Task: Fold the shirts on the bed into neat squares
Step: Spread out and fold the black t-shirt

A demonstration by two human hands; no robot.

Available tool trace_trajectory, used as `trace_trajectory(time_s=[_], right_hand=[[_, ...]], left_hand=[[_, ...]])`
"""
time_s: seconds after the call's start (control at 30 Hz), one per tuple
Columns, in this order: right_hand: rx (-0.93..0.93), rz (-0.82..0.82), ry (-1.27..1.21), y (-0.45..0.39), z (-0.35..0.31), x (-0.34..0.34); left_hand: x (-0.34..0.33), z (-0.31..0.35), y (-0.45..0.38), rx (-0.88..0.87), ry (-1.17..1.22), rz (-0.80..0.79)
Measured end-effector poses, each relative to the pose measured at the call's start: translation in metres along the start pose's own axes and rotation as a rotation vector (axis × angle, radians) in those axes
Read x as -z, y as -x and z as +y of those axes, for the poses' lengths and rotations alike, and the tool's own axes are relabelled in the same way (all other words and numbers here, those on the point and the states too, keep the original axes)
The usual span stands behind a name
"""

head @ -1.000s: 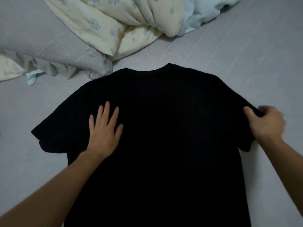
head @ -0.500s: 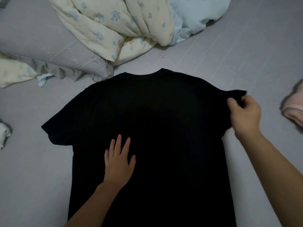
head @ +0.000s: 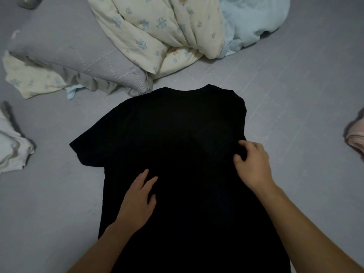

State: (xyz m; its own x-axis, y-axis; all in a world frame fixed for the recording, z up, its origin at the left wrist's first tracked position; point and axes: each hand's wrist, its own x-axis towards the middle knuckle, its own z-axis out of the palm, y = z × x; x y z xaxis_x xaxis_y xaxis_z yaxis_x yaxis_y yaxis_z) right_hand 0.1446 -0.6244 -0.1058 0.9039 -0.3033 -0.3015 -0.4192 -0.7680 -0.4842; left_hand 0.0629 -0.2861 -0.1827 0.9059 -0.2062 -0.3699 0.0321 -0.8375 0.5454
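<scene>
A black T-shirt (head: 177, 138) lies flat on the grey bed, collar pointing away from me. Its left sleeve sticks out to the side, while the right sleeve is folded inward over the body. My left hand (head: 137, 201) rests flat on the lower left part of the shirt, fingers straight. My right hand (head: 253, 164) grips the folded-in right sleeve at the shirt's right edge, fingers curled into the fabric.
A grey pillow (head: 65, 50) and a bunched floral quilt (head: 163, 30) lie beyond the collar. A white garment (head: 11, 148) sits at the left edge and a pink one (head: 356, 138) at the right edge. The grey bedsheet (head: 295, 99) surrounds the shirt.
My right hand carried the right sleeve inward and laid it over the shirt's body. My left hand slid down the shirt toward me and still lies flat.
</scene>
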Motion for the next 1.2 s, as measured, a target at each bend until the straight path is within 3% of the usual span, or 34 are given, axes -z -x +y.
trace_trajectory(time_s=[0.07,0.17,0.3,0.47,0.63,0.73,0.83,0.9,1.0,1.07,1.13,1.2], right_hand=[[0.087,-0.130,0.202,0.002,0.011,-0.005],[0.371,-0.244,0.380,0.010,0.005,-0.021],[0.327,-0.421,0.339,0.017,-0.020,-0.050],[0.107,-0.084,0.083,0.037,-0.021,-0.058],[0.088,-0.165,0.187,0.042,-0.012,-0.059],[0.110,-0.247,0.316,0.045,-0.018,-0.065],[0.042,-0.264,0.312,0.046,-0.023,-0.068],[0.013,-0.263,0.287,0.046,-0.026,-0.070],[0.006,-0.273,0.288,0.046,-0.027,-0.070],[0.011,-0.282,0.287,0.048,-0.026,-0.069],[0.020,-0.285,0.271,0.050,-0.024,-0.069],[0.029,-0.291,0.252,0.051,-0.022,-0.068]], left_hand=[[0.011,-0.005,-0.002,0.011,0.016,0.027],[0.026,-0.009,-0.009,0.069,0.045,0.146],[0.047,-0.011,-0.017,0.193,0.094,0.279],[0.070,-0.031,-0.021,0.479,0.301,0.503],[0.097,-0.064,-0.036,0.884,0.814,0.722],[0.115,-0.079,-0.054,0.882,1.138,0.704],[0.136,-0.085,-0.071,0.866,1.451,0.563],[0.147,-0.088,-0.076,0.881,1.509,0.486],[0.156,-0.076,-0.081,0.677,1.353,0.683],[0.157,-0.049,-0.076,0.380,0.845,0.796],[0.145,-0.011,-0.066,0.029,0.351,0.742],[0.119,0.026,-0.053,-0.220,0.027,0.428]])
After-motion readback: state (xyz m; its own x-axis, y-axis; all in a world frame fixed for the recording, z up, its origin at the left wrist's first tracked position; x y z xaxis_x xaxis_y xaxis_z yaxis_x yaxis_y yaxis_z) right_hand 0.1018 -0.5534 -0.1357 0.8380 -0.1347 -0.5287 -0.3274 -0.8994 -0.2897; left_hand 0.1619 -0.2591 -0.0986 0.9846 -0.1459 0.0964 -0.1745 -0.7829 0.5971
